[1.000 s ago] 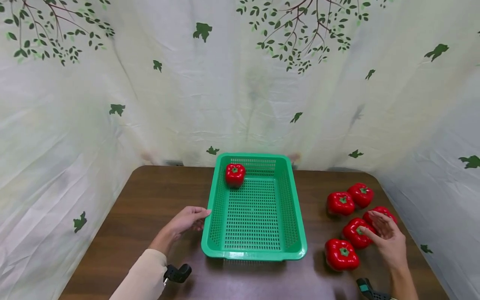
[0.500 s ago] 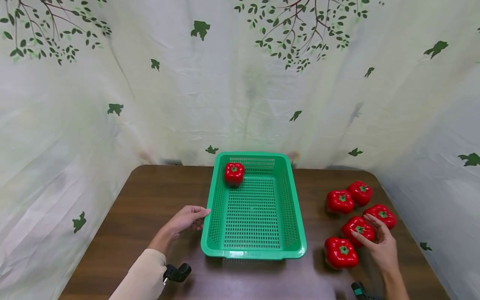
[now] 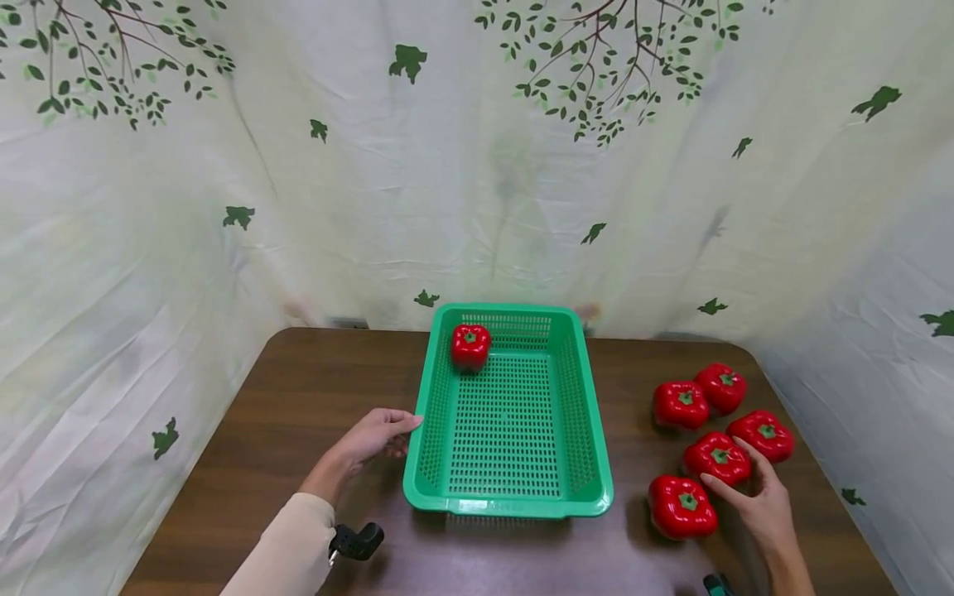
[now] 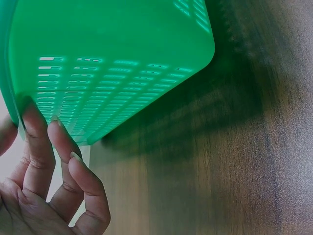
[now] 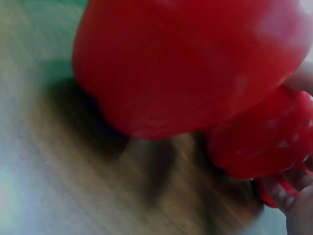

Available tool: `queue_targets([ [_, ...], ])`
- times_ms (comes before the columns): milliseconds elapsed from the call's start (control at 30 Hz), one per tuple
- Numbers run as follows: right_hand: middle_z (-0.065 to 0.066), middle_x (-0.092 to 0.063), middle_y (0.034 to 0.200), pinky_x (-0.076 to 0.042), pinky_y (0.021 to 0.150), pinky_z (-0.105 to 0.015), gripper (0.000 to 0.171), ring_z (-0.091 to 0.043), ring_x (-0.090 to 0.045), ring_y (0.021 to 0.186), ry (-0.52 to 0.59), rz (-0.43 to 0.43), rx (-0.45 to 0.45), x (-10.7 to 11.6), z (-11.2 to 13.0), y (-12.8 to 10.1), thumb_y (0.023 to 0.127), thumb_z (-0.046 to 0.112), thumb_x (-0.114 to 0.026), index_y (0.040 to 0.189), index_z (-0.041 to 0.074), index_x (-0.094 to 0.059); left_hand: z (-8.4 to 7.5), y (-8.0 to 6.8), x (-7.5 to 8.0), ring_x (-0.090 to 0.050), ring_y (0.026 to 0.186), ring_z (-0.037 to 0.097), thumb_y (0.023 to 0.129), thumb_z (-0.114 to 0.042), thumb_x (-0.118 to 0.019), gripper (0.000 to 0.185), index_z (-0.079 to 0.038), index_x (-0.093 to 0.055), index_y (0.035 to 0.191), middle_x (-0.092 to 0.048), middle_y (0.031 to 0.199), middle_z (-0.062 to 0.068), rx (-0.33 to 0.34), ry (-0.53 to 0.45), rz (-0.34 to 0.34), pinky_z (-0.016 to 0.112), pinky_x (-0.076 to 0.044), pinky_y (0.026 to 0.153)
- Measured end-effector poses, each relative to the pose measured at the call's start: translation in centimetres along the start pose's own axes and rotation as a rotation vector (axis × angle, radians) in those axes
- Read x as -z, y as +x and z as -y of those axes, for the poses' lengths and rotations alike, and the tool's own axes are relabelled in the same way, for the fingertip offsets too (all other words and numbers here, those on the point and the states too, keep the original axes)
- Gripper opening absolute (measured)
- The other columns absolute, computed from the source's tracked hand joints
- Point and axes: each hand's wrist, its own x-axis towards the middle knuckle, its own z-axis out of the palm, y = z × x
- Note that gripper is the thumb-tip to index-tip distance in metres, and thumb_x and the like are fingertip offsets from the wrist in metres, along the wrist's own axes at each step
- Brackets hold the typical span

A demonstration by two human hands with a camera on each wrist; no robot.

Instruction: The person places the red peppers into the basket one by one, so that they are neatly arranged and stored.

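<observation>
- The right hand (image 3: 760, 507) is laid at the near right of the table (image 3: 298, 397), its fingers curled round the near side of a red pepper (image 3: 717, 458); the grip is not fully closed.
- Just left of that hand, the nearest pepper (image 3: 681, 505) is seen lying on the table.
- The left hand (image 3: 373, 434) is rested with relaxed, straight fingers against the left wall of the green basket (image 3: 514, 503); nothing is clasped.
- Three more peppers (image 3: 721, 387) are grouped behind, near the right edge.
- One pepper in the basket (image 3: 470, 345) is set in its far left corner.
- A leaf-printed curtain (image 3: 477, 165) is hung behind.
</observation>
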Motion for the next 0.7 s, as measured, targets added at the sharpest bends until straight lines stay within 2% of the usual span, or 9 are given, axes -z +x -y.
queue_targets([
  [300, -0.001, -0.04, 0.128, -0.039, 0.074, -0.005, 0.084, 0.01, -0.042, 0.093, -0.036, 0.033, -0.019, -0.04, -0.19, -0.03, 0.086, 0.025, -0.074, 0.151, 0.007, -0.024, -0.12, -0.18, 0.02, -0.059, 0.075, 0.02, 0.098, -0.034, -0.056, 0.041, 0.005, -0.065, 0.11, -0.066, 0.082, 0.003, 0.006, -0.003, -0.008, 0.035, -0.049, 0.074],
  [400, 0.005, -0.042, 0.124, -0.039, 0.073, -0.005, 0.083, 0.009, -0.042, 0.092, -0.035, 0.032, -0.019, -0.01, -0.19, -0.12, 0.087, 0.026, -0.074, 0.15, 0.008, -0.024, -0.12, -0.13, 0.05, -0.059, 0.075, 0.019, 0.097, -0.034, -0.057, 0.042, 0.005, -0.065, 0.11, -0.066, 0.083, 0.003, 0.007, -0.009, -0.007, 0.035, -0.049, 0.075],
  [533, 0.023, -0.043, 0.111, -0.041, 0.073, -0.006, 0.079, 0.01, -0.046, 0.09, -0.016, 0.022, 0.012, 0.0, -0.25, -0.13, 0.087, 0.023, -0.074, 0.148, 0.008, -0.027, -0.03, -0.03, 0.11, -0.059, 0.075, 0.019, 0.097, -0.035, -0.057, 0.042, 0.005, -0.065, 0.109, -0.065, 0.082, 0.002, 0.004, -0.018, -0.001, 0.034, -0.049, 0.074],
  [700, 0.027, -0.043, 0.107, -0.041, 0.073, -0.006, 0.076, 0.01, -0.047, 0.089, -0.005, 0.004, 0.031, -0.01, -0.22, -0.15, 0.085, 0.022, -0.075, 0.146, 0.009, -0.031, 0.15, 0.06, 0.17, -0.058, 0.075, 0.019, 0.097, -0.034, -0.057, 0.04, 0.004, -0.064, 0.108, -0.064, 0.081, 0.002, 0.002, -0.028, 0.006, 0.034, -0.048, 0.074],
])
